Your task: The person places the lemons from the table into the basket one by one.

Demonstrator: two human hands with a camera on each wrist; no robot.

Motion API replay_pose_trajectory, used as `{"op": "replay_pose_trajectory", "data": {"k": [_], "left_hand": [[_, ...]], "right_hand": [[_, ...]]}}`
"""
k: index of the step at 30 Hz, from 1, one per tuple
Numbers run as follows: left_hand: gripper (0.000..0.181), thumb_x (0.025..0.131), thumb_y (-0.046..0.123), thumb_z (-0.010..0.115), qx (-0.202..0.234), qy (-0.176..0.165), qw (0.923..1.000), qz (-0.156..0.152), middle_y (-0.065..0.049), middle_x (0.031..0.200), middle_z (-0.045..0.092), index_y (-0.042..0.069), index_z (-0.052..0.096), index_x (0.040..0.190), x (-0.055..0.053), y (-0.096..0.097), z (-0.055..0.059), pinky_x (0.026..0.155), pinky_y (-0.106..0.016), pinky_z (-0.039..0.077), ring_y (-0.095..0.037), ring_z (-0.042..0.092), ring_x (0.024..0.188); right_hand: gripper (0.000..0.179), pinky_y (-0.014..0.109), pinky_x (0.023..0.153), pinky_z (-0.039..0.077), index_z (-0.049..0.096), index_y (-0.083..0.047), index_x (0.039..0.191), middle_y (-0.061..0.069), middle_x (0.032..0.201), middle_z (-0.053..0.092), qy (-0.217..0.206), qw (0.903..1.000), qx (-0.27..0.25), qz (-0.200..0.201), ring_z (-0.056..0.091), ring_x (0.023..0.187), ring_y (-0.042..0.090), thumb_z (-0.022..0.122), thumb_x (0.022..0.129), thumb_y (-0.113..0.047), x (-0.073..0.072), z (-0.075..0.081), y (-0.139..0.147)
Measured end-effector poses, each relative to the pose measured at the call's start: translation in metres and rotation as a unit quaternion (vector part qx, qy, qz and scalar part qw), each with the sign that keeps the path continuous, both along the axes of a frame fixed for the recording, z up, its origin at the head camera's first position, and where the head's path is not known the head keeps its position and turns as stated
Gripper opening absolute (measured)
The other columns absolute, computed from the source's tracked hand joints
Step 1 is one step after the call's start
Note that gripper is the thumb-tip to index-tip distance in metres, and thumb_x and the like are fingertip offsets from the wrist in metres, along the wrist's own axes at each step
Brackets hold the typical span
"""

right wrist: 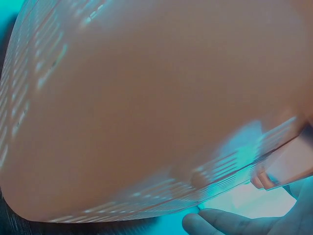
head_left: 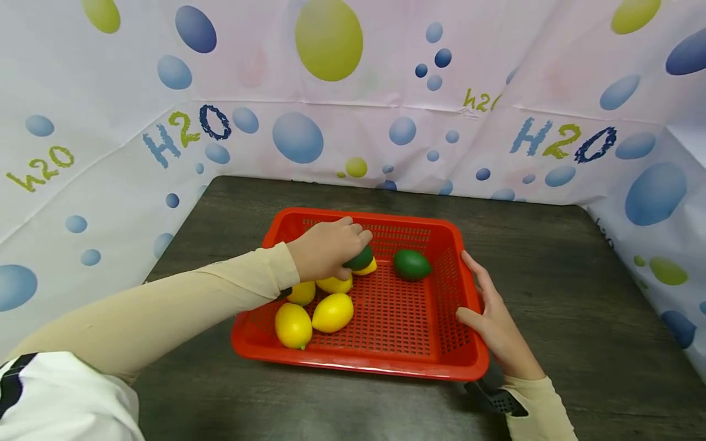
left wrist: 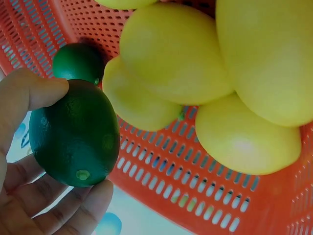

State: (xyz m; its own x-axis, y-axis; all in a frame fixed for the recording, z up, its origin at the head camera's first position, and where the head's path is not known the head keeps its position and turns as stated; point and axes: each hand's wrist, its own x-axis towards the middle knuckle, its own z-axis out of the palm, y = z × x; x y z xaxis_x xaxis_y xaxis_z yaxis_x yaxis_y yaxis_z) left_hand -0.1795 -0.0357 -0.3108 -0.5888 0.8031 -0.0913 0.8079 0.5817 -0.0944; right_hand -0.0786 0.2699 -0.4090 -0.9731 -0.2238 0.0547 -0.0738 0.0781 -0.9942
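Note:
My left hand (head_left: 329,246) holds a green lime (left wrist: 76,134) between thumb and fingers, over the red plastic basket (head_left: 361,364). In the left wrist view the lime is fully visible, its stem end facing the camera. A second lime (head_left: 412,264) lies in the basket's right half. Several yellow lemons (head_left: 333,312) are gathered on the left side, one of them (head_left: 368,267) partly hidden under the held lime. At the basket's right rim, my right hand (head_left: 493,315) grips with its thumb inside and fingers outside. The right wrist view shows mostly blurred basket wall (right wrist: 146,112).
The basket stands on a dark wood-grain table (head_left: 557,294). A white sheet (head_left: 375,79) printed with blue and green dots hangs behind and along both sides. Slotted basket walls rise around the fruit.

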Motion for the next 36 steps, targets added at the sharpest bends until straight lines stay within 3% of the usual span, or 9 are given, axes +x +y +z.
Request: {"op": "replay_pose_trajectory", "data": {"k": [14, 21, 30, 36], "left_hand": [[0.061, 0.088, 0.029, 0.083, -0.059, -0.023, 0.9977, -0.026, -0.012, 0.128, 0.064, 0.003, 0.057, 0.137, 0.002, 0.022, -0.014, 0.091, -0.035, 0.058, -0.029, 0.059, 0.114], [0.065, 0.089, 0.030, 0.082, -0.069, -0.011, 0.9967, -0.040, -0.012, 0.127, 0.060, 0.005, 0.054, 0.141, 0.003, 0.028, -0.021, 0.081, -0.030, 0.059, -0.026, 0.059, 0.108], [0.058, 0.091, 0.029, 0.080, -0.088, 0.010, 0.9938, -0.066, -0.011, 0.129, 0.059, 0.007, 0.055, 0.138, 0.005, 0.036, -0.033, 0.084, -0.028, 0.057, -0.024, 0.057, 0.109], [0.056, 0.090, 0.028, 0.080, -0.092, 0.025, 0.9937, -0.059, -0.010, 0.126, 0.060, 0.008, 0.056, 0.137, 0.008, 0.044, -0.037, 0.082, -0.025, 0.055, -0.023, 0.055, 0.105]], "right_hand": [[0.091, 0.046, 0.076, 0.062, 0.012, -0.029, 0.167, 0.028, 0.152, 0.036, -0.003, 0.9999, 0.013, -0.003, 0.063, 0.115, 0.033, 0.045, 0.092, 0.012, -0.001, 0.003, 0.001], [0.092, 0.045, 0.076, 0.062, 0.013, -0.029, 0.167, 0.029, 0.152, 0.036, -0.004, 1.0000, 0.008, -0.004, 0.064, 0.114, 0.030, 0.046, 0.092, 0.012, 0.000, 0.003, 0.000], [0.090, 0.047, 0.077, 0.062, 0.012, -0.031, 0.167, 0.027, 0.153, 0.037, -0.008, 0.9997, 0.020, -0.010, 0.062, 0.117, 0.039, 0.045, 0.093, 0.010, -0.002, 0.002, 0.002], [0.090, 0.047, 0.077, 0.062, 0.012, -0.030, 0.167, 0.028, 0.152, 0.038, -0.009, 0.9998, 0.015, -0.007, 0.063, 0.115, 0.038, 0.045, 0.093, 0.009, -0.002, 0.002, 0.003]]}}
